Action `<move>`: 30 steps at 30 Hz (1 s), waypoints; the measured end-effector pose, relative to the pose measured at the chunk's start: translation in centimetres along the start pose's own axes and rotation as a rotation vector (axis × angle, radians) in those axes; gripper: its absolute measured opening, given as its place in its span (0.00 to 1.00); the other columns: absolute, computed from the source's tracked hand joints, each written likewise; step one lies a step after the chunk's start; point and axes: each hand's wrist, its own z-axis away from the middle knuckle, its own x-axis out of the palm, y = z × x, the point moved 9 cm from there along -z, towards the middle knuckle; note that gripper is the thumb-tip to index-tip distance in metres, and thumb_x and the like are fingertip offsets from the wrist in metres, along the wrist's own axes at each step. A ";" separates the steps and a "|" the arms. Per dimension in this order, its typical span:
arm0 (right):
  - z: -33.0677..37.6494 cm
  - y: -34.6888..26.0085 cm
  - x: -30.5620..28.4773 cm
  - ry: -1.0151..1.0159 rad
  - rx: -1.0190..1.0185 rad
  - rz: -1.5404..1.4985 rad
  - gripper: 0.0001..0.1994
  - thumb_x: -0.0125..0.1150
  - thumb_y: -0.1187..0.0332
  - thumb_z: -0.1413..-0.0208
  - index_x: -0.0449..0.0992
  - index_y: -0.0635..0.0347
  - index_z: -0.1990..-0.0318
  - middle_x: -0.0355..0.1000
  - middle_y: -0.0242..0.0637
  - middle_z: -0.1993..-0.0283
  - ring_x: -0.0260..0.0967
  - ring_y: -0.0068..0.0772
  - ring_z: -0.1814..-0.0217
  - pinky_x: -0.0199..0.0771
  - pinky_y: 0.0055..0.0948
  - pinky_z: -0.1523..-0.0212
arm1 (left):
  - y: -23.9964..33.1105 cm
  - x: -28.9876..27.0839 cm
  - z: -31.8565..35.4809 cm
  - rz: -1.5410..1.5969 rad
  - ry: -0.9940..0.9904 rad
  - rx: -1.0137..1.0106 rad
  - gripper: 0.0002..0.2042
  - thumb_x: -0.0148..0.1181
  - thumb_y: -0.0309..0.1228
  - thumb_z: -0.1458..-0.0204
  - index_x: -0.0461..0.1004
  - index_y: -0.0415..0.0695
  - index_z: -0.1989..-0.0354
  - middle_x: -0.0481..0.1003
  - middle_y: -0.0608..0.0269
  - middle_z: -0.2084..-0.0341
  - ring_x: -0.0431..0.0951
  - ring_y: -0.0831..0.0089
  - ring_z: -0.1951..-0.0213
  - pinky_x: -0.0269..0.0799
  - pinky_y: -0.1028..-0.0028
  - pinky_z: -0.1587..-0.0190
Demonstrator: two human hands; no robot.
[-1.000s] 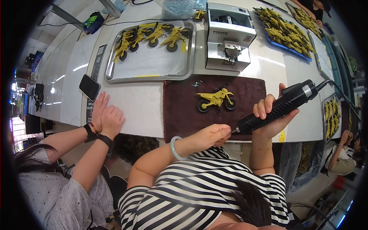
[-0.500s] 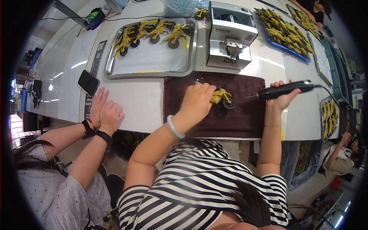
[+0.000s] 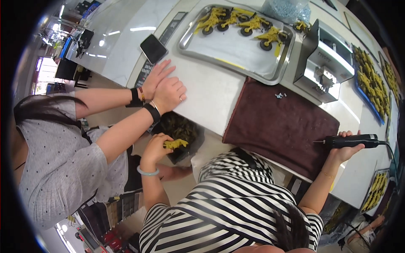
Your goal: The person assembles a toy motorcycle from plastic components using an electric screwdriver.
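Down past the table's front edge, my left hand (image 3: 154, 148) grips a yellow toy motorcycle (image 3: 175, 144) by one end; I cannot make out its wheels. Just behind it is a dark bin (image 3: 182, 158) with a heap of dark and yellow pieces. My right hand (image 3: 346, 151) is wrapped round a black corded electric screwdriver (image 3: 352, 141), its thin bit pointing left over the brown cloth mat (image 3: 278, 126). A few small silver screws (image 3: 280, 96) lie near the mat's far edge.
Beyond the mat stand a metal tray (image 3: 236, 63) with several yellow motorcycles and a grey-white machine (image 3: 327, 63). A co-worker's hands (image 3: 166, 90) rest on the table at left, near a phone (image 3: 153, 48). A blue tray (image 3: 371, 95) of yellow pieces sits at far right.
My left hand has gone from the mat to the lower left, below the table edge, and the motorcycle is off the mat. The view has turned; my right hand still holds the screwdriver.
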 end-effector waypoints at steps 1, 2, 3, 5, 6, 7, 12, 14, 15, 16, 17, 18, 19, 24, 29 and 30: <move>-0.5 0.0 -0.1 -0.054 -0.003 -0.047 0.31 0.34 0.39 0.46 0.57 0.55 0.47 0.60 0.37 0.73 0.57 0.29 0.74 0.63 0.30 0.66 | -1.7 -0.6 -0.4 -0.169 0.209 -0.071 0.18 0.64 0.24 0.70 0.74 0.39 0.64 0.71 0.56 0.67 0.69 0.59 0.60 0.64 0.68 0.56; -0.5 -0.8 -0.1 -0.034 -0.057 -0.045 0.32 0.36 0.37 0.47 0.58 0.55 0.48 0.61 0.36 0.74 0.58 0.29 0.74 0.63 0.28 0.67 | -2.3 -2.1 -0.2 -0.335 0.423 -0.143 0.18 0.65 0.26 0.69 0.74 0.40 0.64 0.72 0.56 0.66 0.70 0.59 0.60 0.65 0.68 0.56; -0.7 -1.5 -0.7 0.001 -0.112 -0.059 0.32 0.36 0.37 0.48 0.58 0.54 0.48 0.61 0.36 0.74 0.58 0.28 0.74 0.63 0.28 0.68 | -0.7 -1.3 -0.9 -0.262 0.289 -0.082 0.17 0.64 0.28 0.66 0.74 0.40 0.63 0.73 0.55 0.67 0.71 0.59 0.61 0.66 0.67 0.58; -0.9 -3.2 -2.1 0.080 -0.222 -0.096 0.33 0.36 0.35 0.49 0.58 0.54 0.48 0.61 0.36 0.74 0.57 0.28 0.74 0.63 0.26 0.70 | 7.2 -0.7 -2.3 -0.051 0.050 0.230 0.15 0.61 0.32 0.61 0.74 0.40 0.63 0.74 0.54 0.68 0.73 0.58 0.64 0.68 0.66 0.60; -1.1 -3.1 -2.6 0.032 -0.207 -0.126 0.32 0.35 0.36 0.48 0.59 0.55 0.49 0.61 0.35 0.75 0.57 0.28 0.74 0.63 0.26 0.70 | 12.3 -0.7 -2.4 0.082 -0.057 0.470 0.14 0.59 0.33 0.58 0.74 0.40 0.63 0.74 0.53 0.69 0.74 0.58 0.65 0.68 0.66 0.62; -1.3 -2.7 -2.8 0.026 -0.164 -0.156 0.31 0.35 0.37 0.47 0.58 0.55 0.48 0.61 0.35 0.75 0.57 0.27 0.75 0.63 0.25 0.71 | 16.4 -2.0 -3.2 0.076 -0.026 0.587 0.12 0.57 0.33 0.56 0.74 0.40 0.64 0.74 0.53 0.70 0.73 0.57 0.65 0.68 0.66 0.62; -1.3 -0.8 0.1 0.022 -0.043 -0.114 0.28 0.37 0.42 0.44 0.56 0.53 0.44 0.60 0.34 0.74 0.56 0.22 0.77 0.62 0.20 0.73 | 27.0 -10.1 -14.5 0.033 0.675 0.816 0.06 0.54 0.30 0.56 0.72 0.41 0.73 0.72 0.55 0.75 0.71 0.58 0.68 0.66 0.64 0.64; -1.6 -0.8 -0.7 0.045 -0.075 -0.107 0.28 0.37 0.42 0.44 0.56 0.52 0.44 0.60 0.33 0.74 0.56 0.22 0.76 0.62 0.20 0.73 | 27.8 -11.2 -20.6 0.048 0.848 0.751 0.09 0.57 0.31 0.59 0.72 0.40 0.72 0.71 0.55 0.72 0.70 0.56 0.64 0.65 0.63 0.61; -1.8 -1.4 -1.3 0.055 -0.109 -0.145 0.29 0.37 0.41 0.44 0.56 0.52 0.44 0.60 0.32 0.74 0.55 0.22 0.76 0.61 0.20 0.74 | 28.8 -11.0 -23.3 -0.018 0.882 0.667 0.10 0.58 0.31 0.62 0.71 0.38 0.71 0.71 0.53 0.72 0.70 0.54 0.65 0.65 0.61 0.61; -2.0 -2.0 -2.2 0.059 -0.135 -0.190 0.30 0.38 0.41 0.45 0.57 0.51 0.44 0.60 0.32 0.75 0.55 0.22 0.76 0.60 0.21 0.75 | 29.7 -10.7 -25.3 -0.050 0.876 0.646 0.11 0.58 0.30 0.63 0.71 0.38 0.72 0.71 0.50 0.72 0.69 0.52 0.65 0.64 0.59 0.62; -2.5 -2.4 -3.0 0.021 -0.145 -0.227 0.31 0.40 0.40 0.47 0.58 0.53 0.43 0.59 0.31 0.74 0.54 0.22 0.75 0.58 0.21 0.75 | 30.7 -10.4 -26.3 -0.042 0.864 0.652 0.10 0.58 0.30 0.63 0.71 0.38 0.72 0.71 0.48 0.72 0.70 0.51 0.65 0.65 0.57 0.62; -2.0 -2.9 -3.2 0.053 -0.145 -0.195 0.33 0.40 0.40 0.47 0.57 0.55 0.42 0.59 0.31 0.74 0.54 0.21 0.76 0.57 0.20 0.76 | 30.5 -9.6 -27.4 -0.029 0.904 0.564 0.10 0.58 0.30 0.63 0.70 0.39 0.73 0.71 0.48 0.72 0.71 0.51 0.64 0.66 0.57 0.61; -2.0 -3.0 -3.7 0.072 -0.117 -0.144 0.34 0.40 0.39 0.48 0.57 0.56 0.42 0.60 0.31 0.73 0.53 0.21 0.77 0.57 0.19 0.77 | 30.6 -8.7 -29.5 -0.057 0.911 0.498 0.11 0.57 0.30 0.62 0.70 0.38 0.71 0.71 0.48 0.71 0.71 0.51 0.63 0.66 0.58 0.60; -2.7 -1.3 -5.1 0.062 -0.042 -0.088 0.32 0.29 0.38 0.45 0.58 0.56 0.47 0.61 0.34 0.80 0.59 0.28 0.85 0.65 0.25 0.85 | 30.8 -8.4 -29.0 0.096 0.838 0.502 0.14 0.60 0.30 0.67 0.66 0.39 0.71 0.71 0.50 0.74 0.71 0.53 0.67 0.67 0.60 0.63; -4.9 -2.2 -7.1 0.159 -0.100 -0.060 0.30 0.39 0.38 0.48 0.61 0.57 0.51 0.62 0.35 0.69 0.61 0.30 0.71 0.66 0.32 0.70 | 32.0 -10.0 -13.7 0.215 0.728 0.904 0.15 0.62 0.34 0.68 0.70 0.43 0.70 0.71 0.57 0.75 0.70 0.57 0.67 0.65 0.63 0.65; -4.0 -1.1 -8.5 0.092 0.066 0.024 0.25 0.37 0.43 0.43 0.61 0.55 0.52 0.63 0.35 0.59 0.61 0.31 0.57 0.66 0.39 0.54 | 32.2 -8.0 -11.5 0.221 0.568 1.011 0.15 0.61 0.34 0.67 0.71 0.45 0.67 0.71 0.60 0.72 0.70 0.60 0.66 0.64 0.64 0.63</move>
